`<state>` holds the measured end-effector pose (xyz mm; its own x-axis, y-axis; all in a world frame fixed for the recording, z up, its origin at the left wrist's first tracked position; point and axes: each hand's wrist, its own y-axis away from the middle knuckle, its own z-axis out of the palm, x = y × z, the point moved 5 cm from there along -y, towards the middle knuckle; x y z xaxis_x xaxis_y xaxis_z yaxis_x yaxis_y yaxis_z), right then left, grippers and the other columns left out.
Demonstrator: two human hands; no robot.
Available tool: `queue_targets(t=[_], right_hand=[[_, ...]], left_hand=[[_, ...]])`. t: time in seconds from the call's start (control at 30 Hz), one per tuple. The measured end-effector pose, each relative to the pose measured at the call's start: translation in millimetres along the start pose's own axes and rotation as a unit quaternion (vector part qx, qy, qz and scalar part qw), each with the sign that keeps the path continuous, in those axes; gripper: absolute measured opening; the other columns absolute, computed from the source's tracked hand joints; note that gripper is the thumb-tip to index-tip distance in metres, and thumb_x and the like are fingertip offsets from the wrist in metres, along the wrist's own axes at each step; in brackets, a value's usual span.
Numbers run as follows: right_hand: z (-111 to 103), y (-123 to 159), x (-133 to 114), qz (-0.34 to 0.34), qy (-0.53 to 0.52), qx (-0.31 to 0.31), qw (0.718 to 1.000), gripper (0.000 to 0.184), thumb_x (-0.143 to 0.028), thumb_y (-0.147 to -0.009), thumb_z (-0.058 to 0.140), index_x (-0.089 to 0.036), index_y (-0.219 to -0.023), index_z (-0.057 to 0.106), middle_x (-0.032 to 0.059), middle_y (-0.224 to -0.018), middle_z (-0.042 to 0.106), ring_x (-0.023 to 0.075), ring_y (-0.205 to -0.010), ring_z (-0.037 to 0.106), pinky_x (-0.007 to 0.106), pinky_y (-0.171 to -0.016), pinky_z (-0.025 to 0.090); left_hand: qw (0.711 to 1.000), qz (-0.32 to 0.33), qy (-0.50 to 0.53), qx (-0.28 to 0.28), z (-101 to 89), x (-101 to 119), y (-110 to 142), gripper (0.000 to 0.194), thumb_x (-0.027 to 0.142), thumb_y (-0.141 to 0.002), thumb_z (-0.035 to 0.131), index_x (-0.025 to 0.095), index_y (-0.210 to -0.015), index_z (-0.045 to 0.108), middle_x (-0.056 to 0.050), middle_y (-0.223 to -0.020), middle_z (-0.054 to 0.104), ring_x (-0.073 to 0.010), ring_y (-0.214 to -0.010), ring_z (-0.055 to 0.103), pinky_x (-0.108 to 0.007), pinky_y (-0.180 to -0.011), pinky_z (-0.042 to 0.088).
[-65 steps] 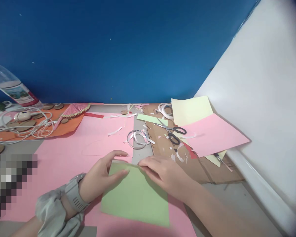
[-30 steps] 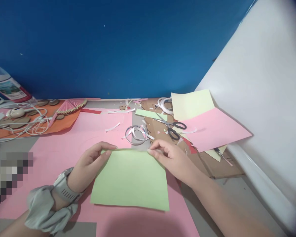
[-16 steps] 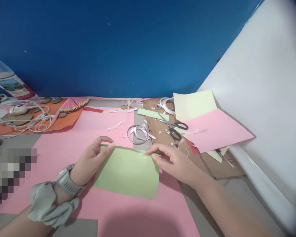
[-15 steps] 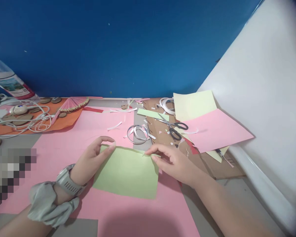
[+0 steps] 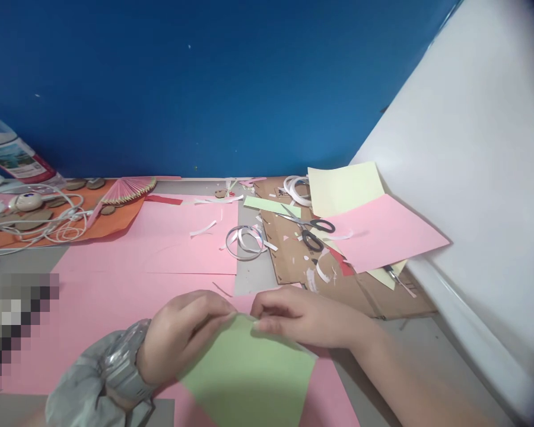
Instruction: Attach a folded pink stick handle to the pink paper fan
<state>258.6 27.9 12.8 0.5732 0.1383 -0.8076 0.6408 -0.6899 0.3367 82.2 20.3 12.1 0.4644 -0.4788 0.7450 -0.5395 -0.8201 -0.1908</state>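
Observation:
A sheet of light green paper (image 5: 258, 379) lies low in the view over larger pink paper (image 5: 115, 296). My left hand (image 5: 184, 332), with a grey watch and a grey scrunchie at the wrist, pinches its top edge near the left corner. Close beside it, my right hand (image 5: 302, 317) grips the same edge between thumb and fingers. A narrow fold seems to run along that edge, partly covered by my fingers. The sheet's bottom runs out of the picture.
Black-handled scissors (image 5: 311, 228) rest on cardboard (image 5: 289, 261) beside a roll of tape (image 5: 244, 243). A pink sheet (image 5: 391, 231) and a pale yellow sheet (image 5: 347, 187) lean by the white wall. At left are a bottle (image 5: 20, 157), a pink paper fan (image 5: 127, 190) and white cables (image 5: 71, 219).
Both hands have moved down toward me with the green paper, and it has turned. My right hand has come closer to my left along the top edge.

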Motion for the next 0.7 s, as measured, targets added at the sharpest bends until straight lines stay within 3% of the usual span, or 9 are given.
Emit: queue_targets(t=[0.13, 0.33, 0.53, 0.7], right_hand=[[3.5, -1.7, -5.1, -0.018, 0.067, 0.059, 0.996, 0.019, -0.032, -0.09, 0.044, -0.024, -0.083, 0.06, -0.0041, -0.065, 0.058, 0.012, -0.059, 0.052, 0.022, -0.053, 0.036], [-2.1, -1.6, -9.6, -0.032, 0.05, 0.115, 0.992, 0.031, -0.019, -0.091, 0.037, -0.034, -0.109, 0.056, -0.0051, -0.092, 0.067, 0.0138, -0.081, 0.06, 0.023, -0.067, 0.041], [-7.6, -0.8, 0.7, -0.009, -0.029, 0.141, 0.99, 0.017, -0.024, -0.089, 0.042, -0.025, -0.097, 0.056, -0.0014, -0.088, 0.066, 0.0133, -0.074, 0.059, 0.023, -0.06, 0.043], [-9.5, 1.2, -2.5, -0.019, -0.016, 0.146, 0.989, 0.019, -0.019, -0.088, 0.042, -0.026, -0.095, 0.058, -0.0025, -0.086, 0.065, 0.0117, -0.069, 0.056, 0.022, -0.058, 0.04]], left_hand=[[0.999, -0.044, -0.005, -0.024, 2.5, -3.2, -3.0, 0.016, 0.024, -0.088, 0.043, 0.022, -0.088, 0.059, -0.001, -0.082, 0.069, -0.0135, -0.073, 0.063, -0.022, -0.068, 0.047], [0.988, -0.156, 0.015, -0.019, -1.5, -19.6, -8.3, 0.024, 0.036, -0.091, 0.04, 0.02, -0.087, 0.057, -0.001, -0.079, 0.065, -0.0136, -0.07, 0.058, -0.022, -0.063, 0.044], [0.98, -0.189, 0.053, 0.023, -7.9, -28.3, -8.7, 0.027, 0.041, -0.088, 0.043, 0.018, -0.083, 0.055, 0.002, -0.065, 0.055, -0.0115, -0.057, 0.048, -0.021, -0.053, 0.038], [0.962, -0.198, 0.188, -0.005, -12.4, -28.3, -13.1, 0.035, 0.044, -0.09, 0.038, 0.017, -0.084, 0.058, -0.003, -0.078, 0.063, -0.0144, -0.069, 0.057, -0.023, -0.061, 0.045]])
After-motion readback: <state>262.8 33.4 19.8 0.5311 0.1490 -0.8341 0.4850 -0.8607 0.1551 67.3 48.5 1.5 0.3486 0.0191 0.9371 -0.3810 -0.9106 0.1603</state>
